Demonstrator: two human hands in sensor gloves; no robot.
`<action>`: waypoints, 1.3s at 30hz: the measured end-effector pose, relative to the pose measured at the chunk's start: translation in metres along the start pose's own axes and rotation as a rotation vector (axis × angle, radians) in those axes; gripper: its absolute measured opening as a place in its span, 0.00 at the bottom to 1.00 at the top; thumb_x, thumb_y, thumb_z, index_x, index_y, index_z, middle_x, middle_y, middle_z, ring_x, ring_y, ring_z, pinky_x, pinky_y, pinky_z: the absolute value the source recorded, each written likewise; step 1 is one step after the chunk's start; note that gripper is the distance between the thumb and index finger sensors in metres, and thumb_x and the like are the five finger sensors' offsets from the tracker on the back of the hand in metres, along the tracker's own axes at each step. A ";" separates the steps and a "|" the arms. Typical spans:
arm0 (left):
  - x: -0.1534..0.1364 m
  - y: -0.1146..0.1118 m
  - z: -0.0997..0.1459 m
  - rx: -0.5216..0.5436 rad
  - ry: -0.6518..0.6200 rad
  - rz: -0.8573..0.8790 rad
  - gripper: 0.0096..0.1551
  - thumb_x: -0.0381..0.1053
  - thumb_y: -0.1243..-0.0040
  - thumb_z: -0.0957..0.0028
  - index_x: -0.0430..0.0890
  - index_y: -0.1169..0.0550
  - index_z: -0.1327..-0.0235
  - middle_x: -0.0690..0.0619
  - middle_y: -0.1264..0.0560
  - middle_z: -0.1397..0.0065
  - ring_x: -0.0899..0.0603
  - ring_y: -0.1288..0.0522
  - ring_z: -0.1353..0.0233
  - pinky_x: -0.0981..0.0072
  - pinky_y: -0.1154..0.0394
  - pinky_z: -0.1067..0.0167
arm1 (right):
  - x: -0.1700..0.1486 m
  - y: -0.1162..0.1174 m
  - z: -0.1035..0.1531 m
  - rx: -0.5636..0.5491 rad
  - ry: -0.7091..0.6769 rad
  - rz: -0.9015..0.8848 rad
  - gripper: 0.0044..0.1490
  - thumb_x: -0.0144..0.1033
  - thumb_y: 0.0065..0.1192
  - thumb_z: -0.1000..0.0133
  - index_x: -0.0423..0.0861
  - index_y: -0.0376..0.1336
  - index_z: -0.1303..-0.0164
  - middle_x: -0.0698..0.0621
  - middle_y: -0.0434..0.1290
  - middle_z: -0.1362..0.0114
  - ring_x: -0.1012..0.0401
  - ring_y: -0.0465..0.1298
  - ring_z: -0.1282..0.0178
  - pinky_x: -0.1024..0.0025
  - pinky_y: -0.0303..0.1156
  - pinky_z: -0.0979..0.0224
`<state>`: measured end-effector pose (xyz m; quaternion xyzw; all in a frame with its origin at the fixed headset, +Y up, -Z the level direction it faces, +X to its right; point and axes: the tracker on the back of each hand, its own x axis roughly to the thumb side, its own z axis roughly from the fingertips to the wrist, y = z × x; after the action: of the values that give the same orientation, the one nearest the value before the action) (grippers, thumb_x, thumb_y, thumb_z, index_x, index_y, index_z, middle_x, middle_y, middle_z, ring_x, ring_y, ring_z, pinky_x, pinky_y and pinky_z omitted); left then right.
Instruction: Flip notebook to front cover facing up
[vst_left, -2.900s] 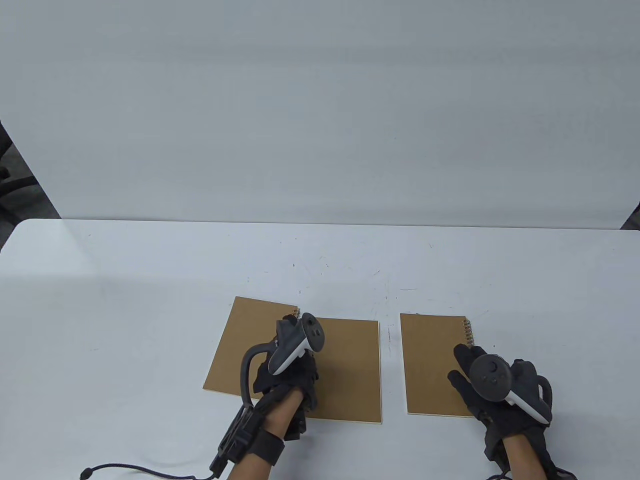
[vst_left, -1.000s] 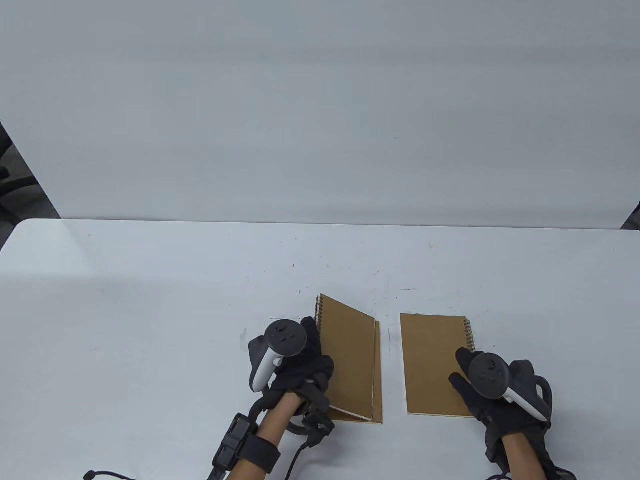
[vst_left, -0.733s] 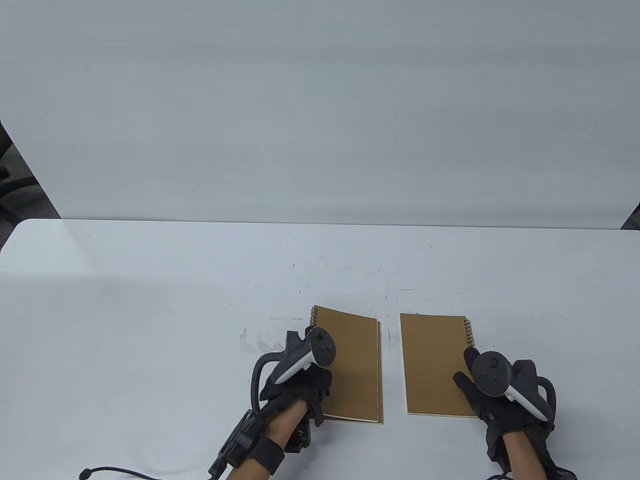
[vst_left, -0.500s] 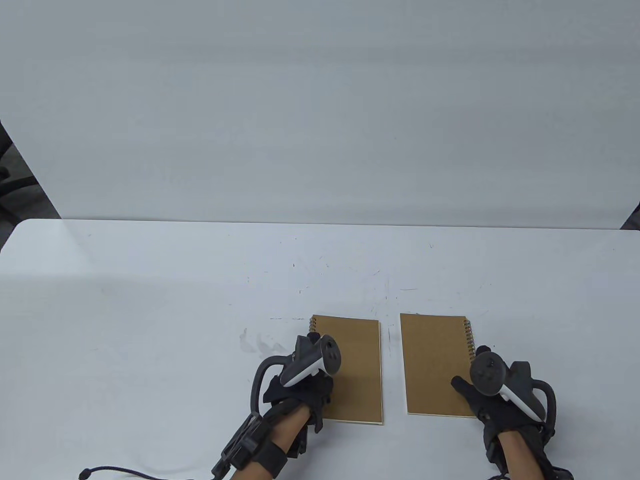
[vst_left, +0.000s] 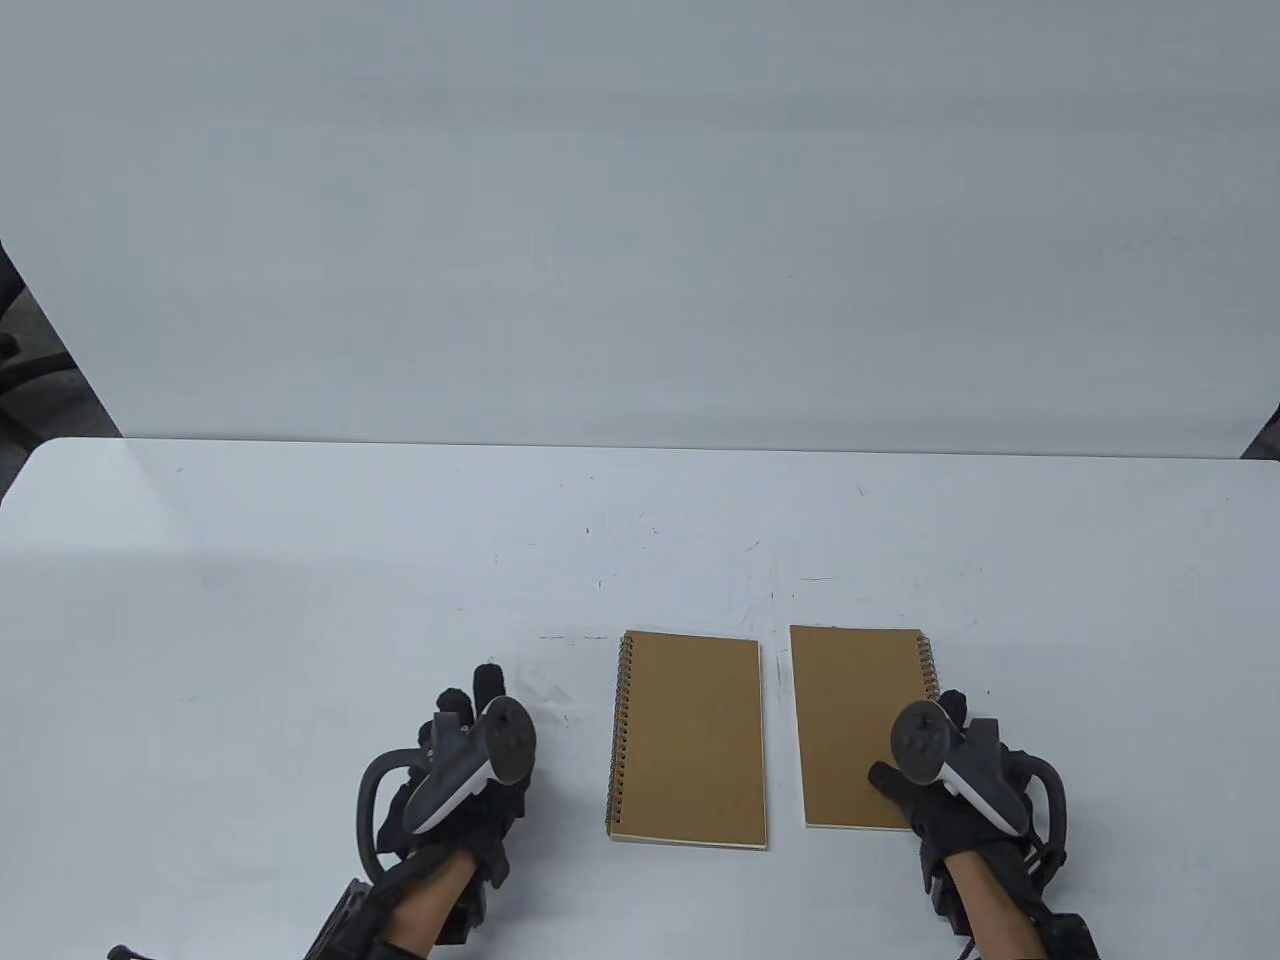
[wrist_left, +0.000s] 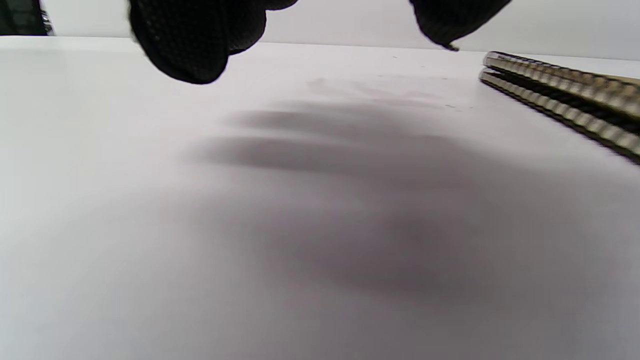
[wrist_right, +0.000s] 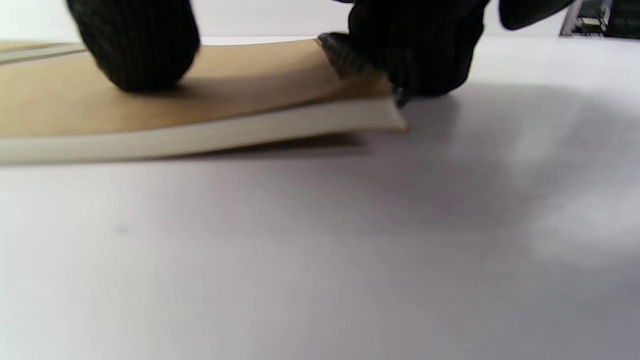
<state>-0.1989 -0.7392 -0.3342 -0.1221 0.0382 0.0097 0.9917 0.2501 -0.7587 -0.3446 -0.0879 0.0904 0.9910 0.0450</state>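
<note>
Pinching the right notebook (vst_left: 857, 727) at its spiral-side near corner, the right hand (vst_left: 960, 790) lifts it slightly; light and bendy. Beyond it, the left hand (vst_left: 462, 780) hangs loose, holding nothing.

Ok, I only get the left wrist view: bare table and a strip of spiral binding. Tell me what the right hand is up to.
Observer: The right hand has a grip on the near corner of the right notebook, at its spiral side, with one fingertip on the cover.
Operator: Say whether it's off the table.
Observer: In the right wrist view that corner is raised slightly, with shadow under it.
Operator: Now place my binding.
Observer: It belongs to the left notebook, which lies closed and flat, spiral on its left edge. The left hand is beside it and not touching it.
</note>
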 end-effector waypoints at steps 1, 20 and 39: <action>-0.007 -0.001 -0.001 -0.002 0.005 0.017 0.53 0.61 0.53 0.36 0.48 0.70 0.20 0.31 0.57 0.17 0.24 0.40 0.23 0.39 0.29 0.35 | -0.003 0.000 -0.001 -0.008 -0.001 -0.036 0.67 0.57 0.64 0.47 0.22 0.41 0.20 0.33 0.70 0.33 0.44 0.73 0.40 0.25 0.57 0.33; -0.037 -0.006 -0.001 -0.111 -0.047 0.314 0.51 0.61 0.53 0.36 0.47 0.67 0.18 0.31 0.57 0.16 0.23 0.42 0.22 0.38 0.30 0.34 | 0.107 -0.109 0.046 -0.139 -0.077 -0.204 0.47 0.31 0.67 0.44 0.25 0.50 0.23 0.48 0.76 0.51 0.63 0.84 0.61 0.47 0.74 0.38; -0.030 -0.007 0.003 -0.154 -0.105 0.347 0.51 0.61 0.53 0.35 0.46 0.67 0.18 0.30 0.56 0.16 0.23 0.41 0.23 0.40 0.29 0.35 | 0.244 -0.042 0.039 -0.114 -0.044 -0.040 0.46 0.35 0.67 0.44 0.26 0.51 0.23 0.50 0.77 0.51 0.62 0.84 0.61 0.46 0.73 0.38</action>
<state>-0.2285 -0.7454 -0.3268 -0.1884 0.0059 0.1896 0.9636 0.0090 -0.6919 -0.3582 -0.0701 0.0308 0.9951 0.0619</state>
